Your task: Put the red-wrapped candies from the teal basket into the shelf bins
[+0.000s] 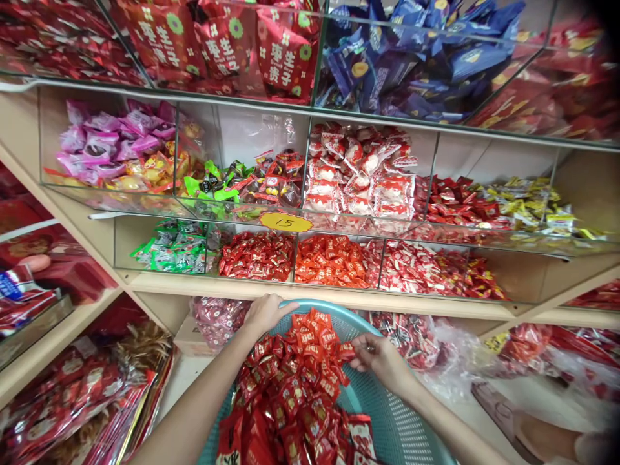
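A teal plastic basket [404, 413] stands below the shelves, heaped with red-wrapped candies [295, 394]. Brighter orange-red candy packets [314, 339] lie on top of the heap toward the far side. My left hand [266, 314] is closed over the far-left rim, its thumb lying along the edge. Inside the basket's right part, my right hand [380, 361] has its fingers pinched at a red candy packet [345, 351] beside the heap. Larger red bags [256, 439] fill the near end of the basket.
Above the basket are glass-fronted shelves of wrapped candies, with a yellow price tag [285, 222] reading 15. Orange-red packets [332, 261] fill one lower compartment. Bagged goods [411, 339] sit under the bottom shelf. At lower right a shoe [504, 413] shows on the floor.
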Motion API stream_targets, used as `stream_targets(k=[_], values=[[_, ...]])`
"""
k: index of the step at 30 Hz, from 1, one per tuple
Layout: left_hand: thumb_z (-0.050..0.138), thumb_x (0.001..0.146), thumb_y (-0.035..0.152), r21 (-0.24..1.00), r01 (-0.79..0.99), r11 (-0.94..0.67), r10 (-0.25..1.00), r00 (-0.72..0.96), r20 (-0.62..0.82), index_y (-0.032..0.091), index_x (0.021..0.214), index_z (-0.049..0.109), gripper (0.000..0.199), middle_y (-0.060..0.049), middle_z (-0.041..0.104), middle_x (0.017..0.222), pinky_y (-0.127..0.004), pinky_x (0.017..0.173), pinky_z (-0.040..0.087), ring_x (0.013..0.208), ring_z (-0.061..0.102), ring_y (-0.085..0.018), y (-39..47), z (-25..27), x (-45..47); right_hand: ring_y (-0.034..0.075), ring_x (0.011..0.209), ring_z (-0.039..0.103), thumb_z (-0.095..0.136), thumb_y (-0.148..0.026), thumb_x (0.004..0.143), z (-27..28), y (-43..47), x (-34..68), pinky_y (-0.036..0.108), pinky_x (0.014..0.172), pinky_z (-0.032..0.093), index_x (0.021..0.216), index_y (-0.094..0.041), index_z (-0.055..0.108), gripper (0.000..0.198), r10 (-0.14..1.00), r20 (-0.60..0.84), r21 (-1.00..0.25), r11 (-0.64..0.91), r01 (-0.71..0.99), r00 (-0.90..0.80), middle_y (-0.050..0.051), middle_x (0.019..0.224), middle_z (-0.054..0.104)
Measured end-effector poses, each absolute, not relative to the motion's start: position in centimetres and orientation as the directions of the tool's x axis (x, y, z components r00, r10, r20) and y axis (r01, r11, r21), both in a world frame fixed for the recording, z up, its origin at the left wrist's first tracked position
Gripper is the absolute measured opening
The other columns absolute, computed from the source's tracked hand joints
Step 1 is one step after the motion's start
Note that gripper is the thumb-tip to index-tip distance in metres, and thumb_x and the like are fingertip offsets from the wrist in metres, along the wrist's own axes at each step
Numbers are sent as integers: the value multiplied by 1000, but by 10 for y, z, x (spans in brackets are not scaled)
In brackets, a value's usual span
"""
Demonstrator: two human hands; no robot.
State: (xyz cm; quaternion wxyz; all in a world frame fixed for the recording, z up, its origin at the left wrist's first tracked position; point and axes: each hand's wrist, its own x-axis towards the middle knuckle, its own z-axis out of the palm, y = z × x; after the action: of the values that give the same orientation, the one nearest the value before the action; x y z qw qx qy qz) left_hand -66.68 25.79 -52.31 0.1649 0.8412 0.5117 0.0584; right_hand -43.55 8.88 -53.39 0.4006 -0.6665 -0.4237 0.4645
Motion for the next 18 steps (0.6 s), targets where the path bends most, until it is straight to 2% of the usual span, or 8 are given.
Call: stream_targets(k=[4,8,11,15,18], values=[[21,70,80,341,839,-425,879,472,-67,20,74,65,75,-10,65,76,-29,61,37,74,60,-25,258,-523,-667,21,62,66,58,-51,64,-538,91,-437,35,62,52,77,-21,52,34,929,-310,-926,-343,158,201,1,59,65],[20,70,80,342,838,-425,879,473,-67,20,72,65,75,-9,64,75,-29,59,35,71,59,-24,257,-522,-666,22,66,66,56,-43,69,-550,90,-436,35,63,53,84,-20,54,27,949,-267,-932,-298,205,166,1,65,66],[21,70,80,342,837,-427,877,476,-69,19,74,65,75,-10,64,76,-29,59,35,71,59,-23,257,-523,-666,21,64,64,53,-36,73,-564,86,-432,34,60,51,94,-18,57,28,972,-186,-886,-229,403,143,2,67,67],[21,70,80,340,838,-427,877,475,-72,20,77,66,75,-10,65,79,-29,60,36,75,60,-25,257,-523,-666,22,75,63,47,-28,79,-571,81,-429,34,65,50,102,-19,60,28,989,72,-709,-42,704,132,7,86,68],[23,72,78,344,840,-420,879,471,-77,20,75,65,71,-10,65,78,-29,60,36,74,60,-25,257,-522,-666,22,84,63,41,-24,83,-558,83,-433,32,72,47,99,-19,61,27,995,92,-548,11,836,47,9,93,67]])
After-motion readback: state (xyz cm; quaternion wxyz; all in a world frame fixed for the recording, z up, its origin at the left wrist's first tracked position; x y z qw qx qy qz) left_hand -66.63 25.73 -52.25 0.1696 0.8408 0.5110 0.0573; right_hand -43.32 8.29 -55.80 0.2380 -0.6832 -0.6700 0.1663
